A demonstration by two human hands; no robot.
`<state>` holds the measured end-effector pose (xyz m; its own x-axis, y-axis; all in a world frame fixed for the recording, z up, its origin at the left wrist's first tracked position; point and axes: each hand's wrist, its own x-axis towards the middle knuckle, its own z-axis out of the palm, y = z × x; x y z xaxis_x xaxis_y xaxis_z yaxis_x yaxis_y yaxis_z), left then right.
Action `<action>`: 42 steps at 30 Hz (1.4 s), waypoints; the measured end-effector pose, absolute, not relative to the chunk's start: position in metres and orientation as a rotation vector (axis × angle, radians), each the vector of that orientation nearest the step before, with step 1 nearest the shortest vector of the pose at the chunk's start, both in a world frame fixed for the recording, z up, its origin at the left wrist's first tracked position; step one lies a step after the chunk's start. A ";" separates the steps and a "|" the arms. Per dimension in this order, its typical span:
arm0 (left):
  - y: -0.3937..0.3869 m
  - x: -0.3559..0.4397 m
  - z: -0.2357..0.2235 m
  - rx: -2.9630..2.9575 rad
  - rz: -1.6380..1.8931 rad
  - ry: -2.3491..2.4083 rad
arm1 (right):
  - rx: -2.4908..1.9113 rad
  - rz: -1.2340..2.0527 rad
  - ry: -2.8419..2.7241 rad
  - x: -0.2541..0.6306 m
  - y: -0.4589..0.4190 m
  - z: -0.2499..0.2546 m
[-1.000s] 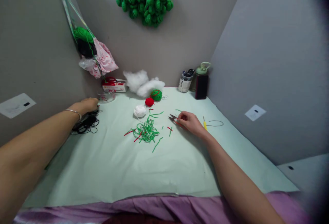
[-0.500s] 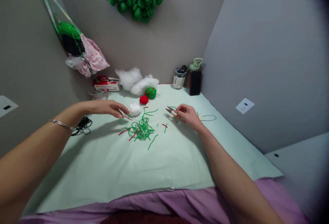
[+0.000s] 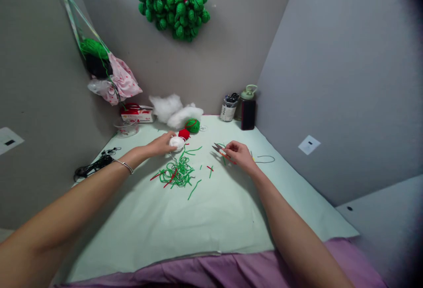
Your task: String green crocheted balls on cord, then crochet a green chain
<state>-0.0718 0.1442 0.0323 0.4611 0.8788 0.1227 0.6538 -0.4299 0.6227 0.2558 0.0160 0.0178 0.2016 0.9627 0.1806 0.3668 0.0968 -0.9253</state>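
My left hand (image 3: 162, 143) has its fingers curled round the near side of a white yarn ball (image 3: 177, 144). Just behind that ball sit a red yarn ball (image 3: 184, 134) and a green yarn ball (image 3: 193, 125). In my right hand (image 3: 238, 153) is a pair of thread snips (image 3: 219, 148) with orange-red handles, its dark blades parted and pointing left. Between and nearer than the hands lies a tangled heap of green yarn scraps (image 3: 178, 172), mixed with red and white pieces. A few loose snippets (image 3: 194, 189) are scattered around it.
White stuffing (image 3: 168, 108) lies along the back wall, beside a box (image 3: 137, 115) and a clear bowl (image 3: 127, 128). A pen cup (image 3: 228, 110), a bottle and a dark phone (image 3: 248, 115) stand back right. Black cords (image 3: 95, 167) lie left. Green crocheted pieces (image 3: 178, 5) hang above.
My left hand has moved forward and right, from above the scrap heap to the white yarn ball, and closed on it. My right hand stays nearly in place with the snips. The view tilts up slightly.
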 end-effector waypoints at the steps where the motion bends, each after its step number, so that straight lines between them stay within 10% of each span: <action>1: 0.146 -0.072 0.033 2.201 0.580 1.302 | -1.462 0.733 -1.344 0.256 0.016 0.018; 15: 0.154 -0.116 0.020 2.182 1.067 1.666 | -1.448 0.712 -1.297 0.258 0.018 0.018; 24: 0.046 -0.056 -0.004 2.183 0.585 1.071 | -1.416 0.659 -1.154 0.271 0.018 0.027; 42: 0.069 -0.004 0.017 2.179 0.643 0.944 | -1.248 0.545 -0.700 0.332 0.022 0.034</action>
<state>-0.0040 0.0693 0.0165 0.6170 0.7684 0.1697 0.4392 -0.5152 0.7360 0.3318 0.0222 0.0338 0.6776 0.7135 0.1782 0.0018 0.2407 -0.9706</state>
